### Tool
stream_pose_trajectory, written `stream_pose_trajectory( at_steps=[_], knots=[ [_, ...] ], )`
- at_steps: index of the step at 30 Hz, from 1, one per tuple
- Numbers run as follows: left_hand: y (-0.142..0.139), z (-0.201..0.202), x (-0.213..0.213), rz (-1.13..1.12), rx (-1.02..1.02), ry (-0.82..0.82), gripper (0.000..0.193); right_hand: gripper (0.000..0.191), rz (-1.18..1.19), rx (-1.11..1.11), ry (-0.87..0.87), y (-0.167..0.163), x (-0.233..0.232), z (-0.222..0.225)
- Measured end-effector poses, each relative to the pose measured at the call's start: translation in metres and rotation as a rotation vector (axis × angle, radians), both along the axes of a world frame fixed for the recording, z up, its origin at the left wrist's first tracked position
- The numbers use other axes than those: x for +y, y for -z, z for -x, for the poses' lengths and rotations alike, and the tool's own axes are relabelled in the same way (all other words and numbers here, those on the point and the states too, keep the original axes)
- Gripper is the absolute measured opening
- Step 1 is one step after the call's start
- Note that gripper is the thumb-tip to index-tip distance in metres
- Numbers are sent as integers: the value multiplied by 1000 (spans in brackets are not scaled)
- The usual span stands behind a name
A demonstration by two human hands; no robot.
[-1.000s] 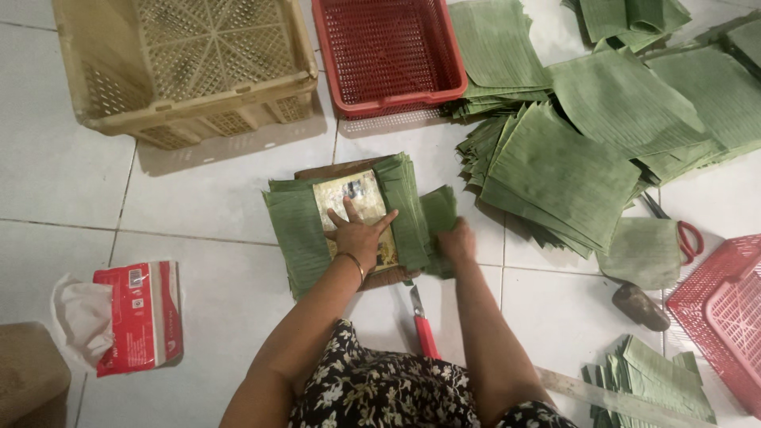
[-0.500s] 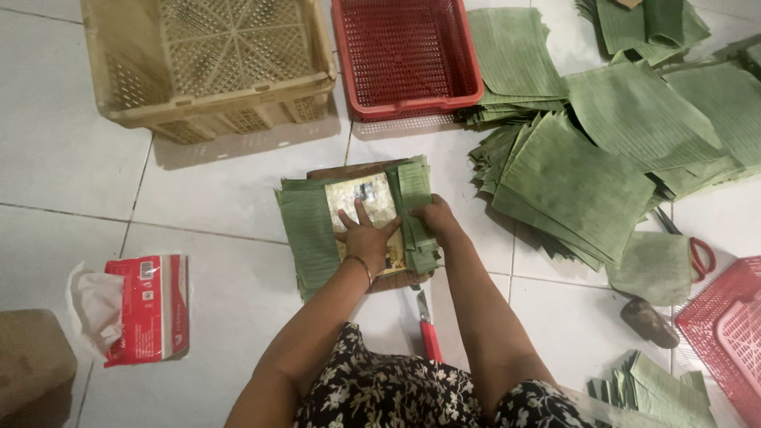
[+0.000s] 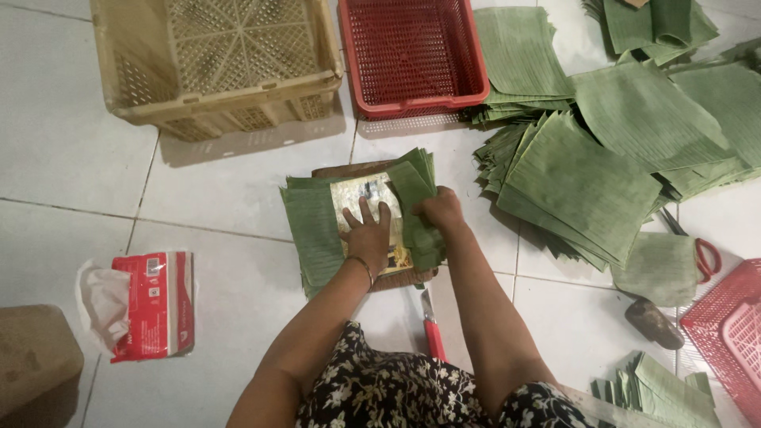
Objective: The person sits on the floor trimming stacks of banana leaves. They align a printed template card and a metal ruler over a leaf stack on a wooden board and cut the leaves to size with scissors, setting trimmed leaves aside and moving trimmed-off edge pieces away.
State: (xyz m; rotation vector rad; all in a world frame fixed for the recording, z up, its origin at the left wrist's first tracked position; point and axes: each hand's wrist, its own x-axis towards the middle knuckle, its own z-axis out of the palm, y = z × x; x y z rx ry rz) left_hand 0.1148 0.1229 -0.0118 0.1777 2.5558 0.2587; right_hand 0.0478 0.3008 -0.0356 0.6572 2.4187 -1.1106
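Since a second ago our right hand (image 3: 441, 211) has drawn the right flap of the banana-leaf wrapper (image 3: 317, 234) further over the shiny filling (image 3: 372, 208), and the view has shifted slightly. That hand is closed, pinching the folded leaf edge, while our left hand (image 3: 368, 236) lies open and flat, fingers spread, pressing the filling down. The bundle sits on a small wooden board (image 3: 349, 169) on the tiled floor (image 3: 214, 238), with a red-handled knife (image 3: 432, 333) just behind it near our lap. To fold well, we judge that we should keep the left palm firm so the filling stays centred, and pull the flap taut before creasing. Stacks of cut leaves (image 3: 587, 174) lie to the right, a red basket (image 3: 412, 51) and beige crate (image 3: 214, 63) ahead.
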Motion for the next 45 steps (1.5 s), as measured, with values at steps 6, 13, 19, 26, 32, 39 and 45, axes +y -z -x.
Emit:
stream_pose_trajectory(
  at_steps=[6, 13, 19, 26, 32, 39, 45],
  knots=[
    [16, -2, 0, -8, 34, -8, 103, 30, -515, 245, -106, -31, 30, -18],
    [21, -2, 1, -38, 67, -29, 101, 58, -538, 15, -122, 16, 36, -33],
    [3, -4, 3, -18, 7, -33, 116, 80, 247, 28, 92, 28, 134, -67],
    [13, -3, 5, 7, 68, -4, 110, 76, 344, -69, 211, 45, 236, -174],
    [14, -5, 5, 6, 100, -20, 111, 82, -235, -158, 39, 31, 266, -165],
    [2, -3, 5, 34, 36, 14, 120, 27, -292, 121, 119, -1, 176, -77],
    [11, -1, 4, 8, 35, -6, 111, 24, -117, 150, 179, 47, 41, -19]
  ],
)
